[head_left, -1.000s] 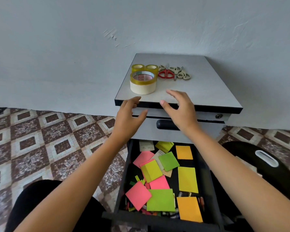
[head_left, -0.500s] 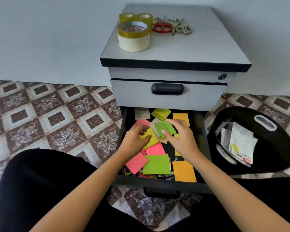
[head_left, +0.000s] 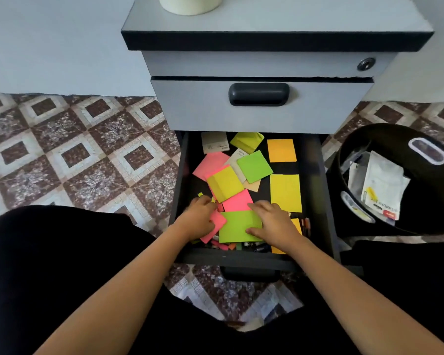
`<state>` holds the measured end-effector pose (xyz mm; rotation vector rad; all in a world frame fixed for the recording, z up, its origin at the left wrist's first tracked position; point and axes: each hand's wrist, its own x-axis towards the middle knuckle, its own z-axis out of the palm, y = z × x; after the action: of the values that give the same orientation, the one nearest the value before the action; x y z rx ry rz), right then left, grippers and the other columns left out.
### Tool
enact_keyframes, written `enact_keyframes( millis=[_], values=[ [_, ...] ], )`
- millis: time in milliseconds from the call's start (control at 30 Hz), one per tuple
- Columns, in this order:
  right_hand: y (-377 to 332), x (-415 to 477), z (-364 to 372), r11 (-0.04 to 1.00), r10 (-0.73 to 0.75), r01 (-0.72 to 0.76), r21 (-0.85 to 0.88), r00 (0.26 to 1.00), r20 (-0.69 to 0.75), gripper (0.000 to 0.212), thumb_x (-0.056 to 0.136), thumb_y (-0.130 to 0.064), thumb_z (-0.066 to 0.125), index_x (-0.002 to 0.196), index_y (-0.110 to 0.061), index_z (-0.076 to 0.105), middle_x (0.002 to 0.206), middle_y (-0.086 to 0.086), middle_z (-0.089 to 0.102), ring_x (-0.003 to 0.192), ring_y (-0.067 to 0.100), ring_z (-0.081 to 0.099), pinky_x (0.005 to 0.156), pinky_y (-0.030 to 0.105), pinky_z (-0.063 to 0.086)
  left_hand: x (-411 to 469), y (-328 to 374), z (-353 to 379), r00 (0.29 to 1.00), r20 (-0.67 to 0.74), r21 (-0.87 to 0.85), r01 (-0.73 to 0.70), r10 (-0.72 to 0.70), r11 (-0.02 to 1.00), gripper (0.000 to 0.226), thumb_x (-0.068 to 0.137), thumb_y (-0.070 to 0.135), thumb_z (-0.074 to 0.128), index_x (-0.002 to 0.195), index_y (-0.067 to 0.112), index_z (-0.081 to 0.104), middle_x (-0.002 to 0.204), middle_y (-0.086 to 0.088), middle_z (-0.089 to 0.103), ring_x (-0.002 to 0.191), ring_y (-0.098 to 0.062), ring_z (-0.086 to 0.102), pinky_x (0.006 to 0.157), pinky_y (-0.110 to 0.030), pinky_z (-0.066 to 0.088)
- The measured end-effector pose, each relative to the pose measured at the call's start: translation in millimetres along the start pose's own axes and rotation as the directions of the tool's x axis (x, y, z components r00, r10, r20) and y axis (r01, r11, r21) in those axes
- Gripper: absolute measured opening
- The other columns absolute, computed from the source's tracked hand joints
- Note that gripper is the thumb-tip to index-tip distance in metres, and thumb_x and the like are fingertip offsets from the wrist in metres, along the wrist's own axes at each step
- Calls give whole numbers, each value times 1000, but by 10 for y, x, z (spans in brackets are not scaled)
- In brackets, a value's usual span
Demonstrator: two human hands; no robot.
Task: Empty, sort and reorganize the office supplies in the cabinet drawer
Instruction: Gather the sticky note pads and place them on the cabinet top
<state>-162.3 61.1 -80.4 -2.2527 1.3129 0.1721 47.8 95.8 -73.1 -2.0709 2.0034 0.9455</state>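
While the bottom drawer (head_left: 315,201) stands pulled out, your right hand (head_left: 273,222) pinches the big green pad (head_left: 237,226) at 6 o'clock in it, thumb on the near edge, fingers on the far edge. Your left hand (head_left: 201,217), blurred, lies curled on a pink note (head_left: 217,226) at 7 o'clock; whether it grips, I cannot tell. A yellow pad (head_left: 285,192) lies at 3 o'clock.

Cabinet top (head_left: 318,14) smooth matt laminate | handle (head_left: 259,94) plastic, faint sheen there | lock (head_left: 366,64) shiny metal | drawer (head_left: 315,188) walls matt | paper notes (head_left: 285,192) flat, matt | floor tiles (head_left: 75,149) mottled, stone-look, smooth | bin (head_left: 420,213) plastic, soft gloss
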Motion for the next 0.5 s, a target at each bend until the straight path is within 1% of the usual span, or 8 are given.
enact_keyframes(
  millis=[67, 167, 233, 300, 333, 400, 467, 500],
  values=[
    [-19, 12, 11, 998, -13, 14, -57, 1000, 20, 75, 87, -46, 60, 148, -22, 24, 145, 1, 34, 129, 24, 35, 102, 38, 36, 6, -16, -3, 999, 43, 28, -7, 6, 1000, 61, 84, 11, 53, 143, 15, 37, 145, -10, 27, 133, -31, 24, 113, -35, 24],
    [-17, 41, 30, 996, -2, 4, -87, 1000, 26, 78, 84, -47, 63, 148, -20, 26, 139, 4, 38, 127, 25, 35, 101, 39, 36, 20, -24, -21, 999, 48, 19, -1, 0, 1000, 61, 84, 12, 54, 142, 16, 36, 141, -10, 28, 131, -31, 25, 112, -37, 25],
    [-5, 62, 27, 995, 31, -28, -98, 999, 29, 78, 80, -50, 66, 144, -19, 33, 131, 6, 40, 123, 25, 36, 99, 39, 36, 25, -21, -45, 999, 28, 10, 15, -15, 1000, 60, 85, 13, 54, 142, 14, 37, 136, -13, 29, 126, -32, 28, 110, -37, 28],
    [9, 86, 16, 993, 74, -71, -93, 997, 35, 72, 78, -51, 68, 137, -17, 43, 126, 7, 42, 120, 25, 37, 98, 38, 37, 34, -25, -57, 999, 7, -12, 40, -40, 999, 58, 86, 14, 56, 141, 12, 37, 132, -14, 29, 122, -33, 33, 106, -37, 31],
    [17, 98, 8, 993, 101, -98, -63, 994, 37, 67, 78, -49, 69, 133, -16, 47, 124, 7, 42, 119, 25, 38, 97, 37, 38, 36, -26, -66, 999, 2, -40, 51, -51, 998, 57, 86, 15, 57, 140, 11, 39, 132, -14, 28, 120, -33, 37, 104, -35, 34],
    [32, 121, -18, 983, 162, -164, 80, 986, 38, 54, 80, -40, 70, 124, -14, 52, 122, 8, 44, 117, 24, 41, 92, 33, 40, 35, -19, -87, 998, -2, -123, 64, -65, 990, 49, 86, 14, 58, 134, 10, 46, 129, -13, 30, 114, -32, 46, 98, -32, 39],
    [52, 137, -56, 952, 199, -204, 227, 979, 44, 39, 83, -31, 69, 114, -12, 55, 117, 8, 48, 111, 24, 47, 80, 27, 38, 43, -8, -123, 996, -10, -194, 82, -86, 978, 39, 88, 12, 55, 127, 9, 53, 125, -13, 34, 110, -30, 48, 94, -27, 39],
    [69, 142, -79, 941, 206, -210, 264, 978, 44, 33, 85, -28, 67, 111, -11, 55, 116, 8, 51, 108, 23, 50, 76, 26, 36, 55, -12, -135, 995, -18, -219, 89, -96, 972, 35, 89, 11, 54, 124, 9, 55, 124, -13, 36, 111, -29, 49, 93, -25, 37]
  ],
)
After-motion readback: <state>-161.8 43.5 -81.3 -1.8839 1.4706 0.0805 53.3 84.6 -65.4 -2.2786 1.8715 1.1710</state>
